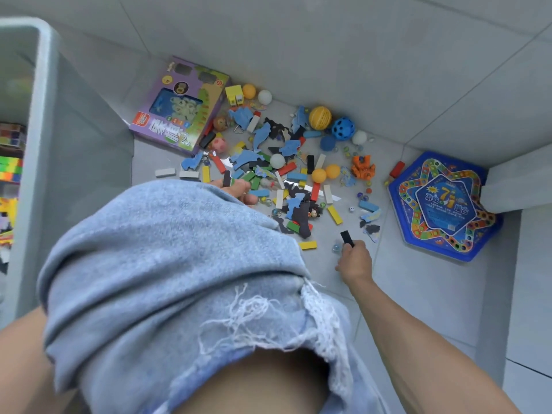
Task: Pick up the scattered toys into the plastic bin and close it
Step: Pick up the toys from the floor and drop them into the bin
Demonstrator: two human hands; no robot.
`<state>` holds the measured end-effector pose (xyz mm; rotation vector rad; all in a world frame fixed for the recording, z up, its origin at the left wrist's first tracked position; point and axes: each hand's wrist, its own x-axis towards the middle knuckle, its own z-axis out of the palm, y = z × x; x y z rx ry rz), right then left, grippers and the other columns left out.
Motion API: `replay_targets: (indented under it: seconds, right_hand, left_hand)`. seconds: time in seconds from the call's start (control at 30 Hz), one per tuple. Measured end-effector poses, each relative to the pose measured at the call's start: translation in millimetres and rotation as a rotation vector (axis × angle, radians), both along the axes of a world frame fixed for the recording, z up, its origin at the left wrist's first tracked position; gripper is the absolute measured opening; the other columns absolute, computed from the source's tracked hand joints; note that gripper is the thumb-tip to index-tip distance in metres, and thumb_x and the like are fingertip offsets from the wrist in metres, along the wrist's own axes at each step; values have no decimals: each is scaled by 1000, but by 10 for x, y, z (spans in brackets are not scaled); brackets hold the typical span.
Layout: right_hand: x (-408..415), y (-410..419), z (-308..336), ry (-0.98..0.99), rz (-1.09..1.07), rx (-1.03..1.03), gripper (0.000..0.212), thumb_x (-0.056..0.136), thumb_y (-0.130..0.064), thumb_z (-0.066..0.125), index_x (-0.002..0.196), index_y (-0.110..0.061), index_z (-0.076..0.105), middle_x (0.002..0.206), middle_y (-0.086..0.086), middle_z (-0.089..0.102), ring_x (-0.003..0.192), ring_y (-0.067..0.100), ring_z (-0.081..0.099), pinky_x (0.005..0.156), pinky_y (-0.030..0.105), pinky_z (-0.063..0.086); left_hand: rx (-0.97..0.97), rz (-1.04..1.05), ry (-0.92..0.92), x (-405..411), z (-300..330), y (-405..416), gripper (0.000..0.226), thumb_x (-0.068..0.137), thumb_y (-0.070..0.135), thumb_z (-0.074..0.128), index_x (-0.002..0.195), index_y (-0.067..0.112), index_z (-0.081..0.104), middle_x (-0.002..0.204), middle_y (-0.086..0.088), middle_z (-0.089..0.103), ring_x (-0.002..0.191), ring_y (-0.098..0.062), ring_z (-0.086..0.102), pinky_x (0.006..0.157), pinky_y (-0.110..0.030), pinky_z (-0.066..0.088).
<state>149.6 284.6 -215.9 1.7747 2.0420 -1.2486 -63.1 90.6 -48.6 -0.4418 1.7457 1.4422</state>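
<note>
Scattered toys (280, 165) cover the grey floor: coloured domino blocks, blue foam puzzle pieces, marbles and balls. My right hand (354, 258) pinches a black block (347, 237) just above the floor, near a yellow block (308, 245). My left hand (240, 189) shows past my denim-covered knee and grips a black block (227, 178) plus a green piece. The grey plastic bin (41, 115) stands at the left, with colourful toys (10, 162) inside. Its lid is not in view.
A purple toy box (179, 106) lies at the pile's far left. A blue hexagonal game box (442, 204) lies at the right by a white furniture corner (519, 186). Yellow (320, 117) and blue (343, 128) balls sit against the wall. My knee hides the near floor.
</note>
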Motion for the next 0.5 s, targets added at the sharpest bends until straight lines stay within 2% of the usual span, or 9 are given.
replay_targets:
  seconds: [0.07,0.1,0.2,0.3,0.4,0.5]
  right_hand:
    - [39,-48,-13,-61,-15,70,28,106,-21,34,121,-4,52,116,19,58,89,32,58,79,41,51]
    - [55,-91,-9,-73,-22,83,29,107,-19,34,123,-3,52,118,19,55,89,30,53,79,38,46]
    - [67,-248,12,-78,11,154,25,107,-17,36,121,-5,53,116,16,47,83,28,48,77,38,41]
    - [46,-398,-48,-34,121,184,17,107,-15,36,112,-7,50,109,8,39,70,22,42,69,35,32]
    - [-23,-450,-107,-57,250,286,14,105,-3,36,112,-5,48,112,13,41,69,26,46,65,35,34]
    - [-53,-447,-136,-127,419,349,24,99,8,40,118,-3,48,113,16,45,71,26,46,64,35,37]
  left_hand:
    - [-12,-10,-5,2,4,-16,15,101,22,56,99,8,61,58,0,69,61,-22,59,80,-38,47]
    - [-15,-7,-4,-13,-6,-28,15,101,22,56,100,8,61,58,-1,69,60,-21,60,79,-37,48]
    - [-7,10,-7,-56,-25,-45,15,102,22,56,96,9,62,62,-4,70,53,-21,61,61,-33,50]
    - [-23,-7,-13,-63,-76,-27,15,101,23,57,98,9,63,68,-7,71,55,-23,63,59,-33,50]
    - [-4,-9,-23,-32,-63,29,14,101,21,58,99,7,62,66,-8,69,51,-23,61,52,-31,50]
    - [-11,-1,-39,-18,-47,75,14,101,20,58,101,6,61,65,-8,68,50,-22,59,52,-31,50]
